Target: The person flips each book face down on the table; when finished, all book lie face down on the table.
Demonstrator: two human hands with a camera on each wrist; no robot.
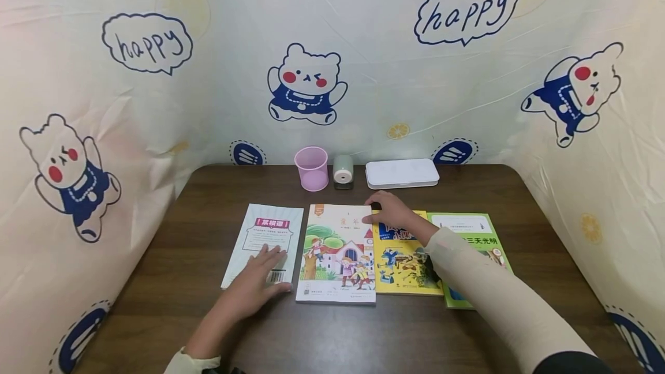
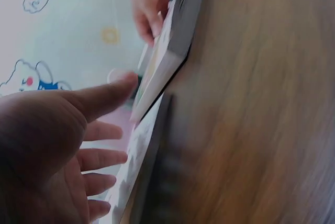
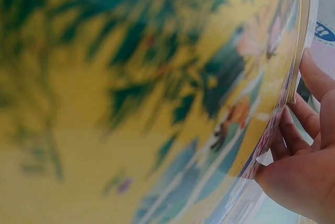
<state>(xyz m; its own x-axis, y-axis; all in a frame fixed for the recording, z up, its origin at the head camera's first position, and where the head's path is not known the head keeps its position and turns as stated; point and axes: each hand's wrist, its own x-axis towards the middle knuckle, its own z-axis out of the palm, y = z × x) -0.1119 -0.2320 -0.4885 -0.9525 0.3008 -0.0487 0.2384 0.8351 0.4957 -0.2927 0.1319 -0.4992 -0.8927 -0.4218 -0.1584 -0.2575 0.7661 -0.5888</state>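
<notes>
My left hand (image 1: 254, 287) lies with its fingers spread over the pale blue book (image 1: 267, 221), thumb out to the right. To the right of that book is a white storybook (image 1: 335, 264) with a drawn house and children on its cover. My right hand (image 1: 392, 212) is at this storybook's upper right corner, thumb on the cover's edge and fingers at the top edge. Under the right forearm are a yellow book (image 1: 395, 276) and a green book (image 1: 467, 221), both partly covered by the sleeve. The yellow cover (image 3: 84, 103) fills most of the right wrist view, blurred.
Along the back of the brown table (image 1: 161, 305) stand a pink cup (image 1: 313, 172), a small grey-green pencil sharpener (image 1: 343, 172) and a flat white case (image 1: 402, 174). A printed cloth (image 1: 218, 103) with bears hangs around the table's back and sides.
</notes>
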